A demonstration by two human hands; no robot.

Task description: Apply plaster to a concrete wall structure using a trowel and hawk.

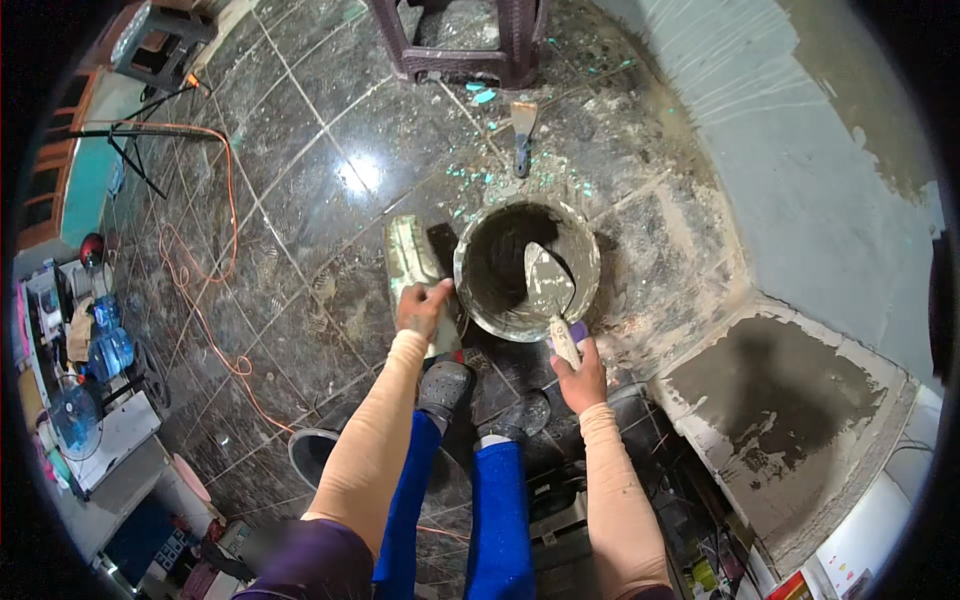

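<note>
My right hand [583,382] is closed round the pale handle of a pointed trowel [548,280]. The trowel's mortar-smeared blade reaches over the rim into a round bucket [468,307], whose inner wall is coated with grey wet mortar. Left of the bucket, my left hand [422,308] is closed at a long, pale, mortar-stained plastering float [407,250]. Its fingers curl over the float beside the bucket's rim, and the grip itself is partly hidden. Beyond the bucket, a scraper [522,138] with a dark handle lies on the floor.
A dark plastic stool [455,70] stands at the far side. Orange cable [232,200] winds across the tiled floor [310,190] at left. To the right are a grey wall [740,130] and a ledge with wet mortar [770,390]. Another container [312,455] sits by my left arm.
</note>
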